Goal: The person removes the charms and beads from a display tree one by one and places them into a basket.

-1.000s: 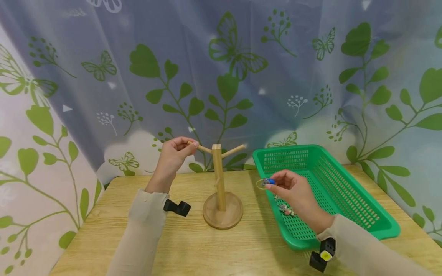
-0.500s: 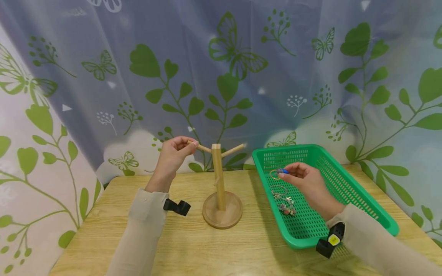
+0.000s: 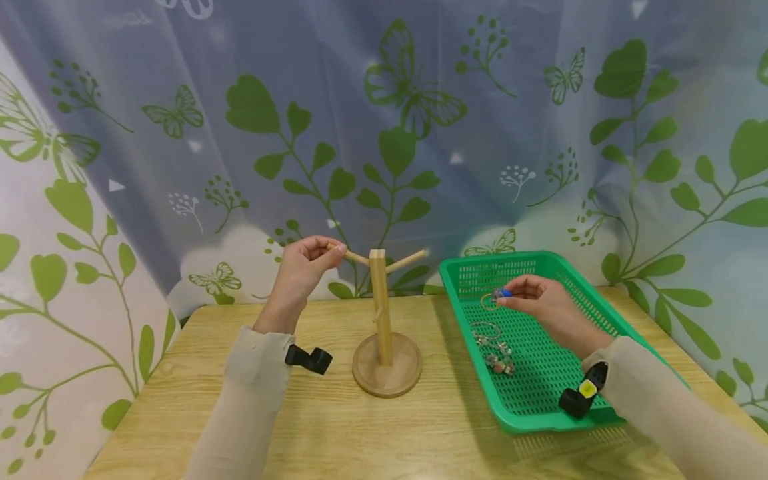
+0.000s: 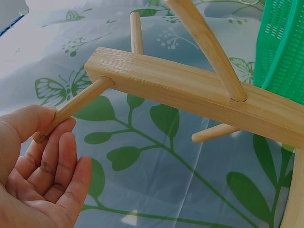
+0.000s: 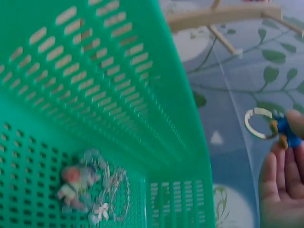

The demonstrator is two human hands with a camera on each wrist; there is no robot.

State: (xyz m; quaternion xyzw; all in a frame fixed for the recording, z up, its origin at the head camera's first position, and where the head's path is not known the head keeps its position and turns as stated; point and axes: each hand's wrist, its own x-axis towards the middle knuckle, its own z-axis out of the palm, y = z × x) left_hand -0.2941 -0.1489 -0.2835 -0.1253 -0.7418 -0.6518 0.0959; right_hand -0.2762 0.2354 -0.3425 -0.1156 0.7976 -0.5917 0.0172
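My left hand pinches the end of one peg of a wooden peg stand, thumb above and fingers below. The stand is upright on a round base. My right hand holds a keychain over the far part of the green basket. In the right wrist view, its small blue figure with orange parts sits between thumb and fingers, and its metal ring points away from the hand. The pegs in view hold nothing.
Inside the basket, along its left side, lie several small trinkets and a thin ring-shaped piece. The basket stands right of the peg stand on a wooden table. Behind hangs a leaf-patterned curtain.
My right hand has moved right and slightly away with the keychain, from the basket's left rim to over its inside. The left hand keeps its place on the peg.
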